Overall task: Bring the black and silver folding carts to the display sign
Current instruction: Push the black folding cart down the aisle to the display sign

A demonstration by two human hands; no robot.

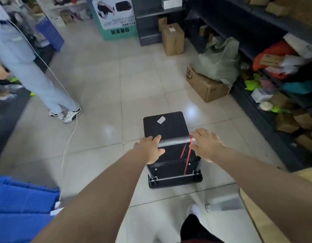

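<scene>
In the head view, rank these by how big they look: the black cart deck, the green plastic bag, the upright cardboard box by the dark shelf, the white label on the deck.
1. Black cart deck and green plastic bag: alike; the deck is nearer, so unsure.
2. Upright cardboard box.
3. White label.

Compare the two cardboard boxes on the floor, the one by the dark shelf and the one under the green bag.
The far box stands upright on end; the near box lies flat, longer than tall. The far box has nothing on it and shows a white label; the near box carries a green bag and dark print on its end. Both are closed brown cardboard on the tiles.
</scene>
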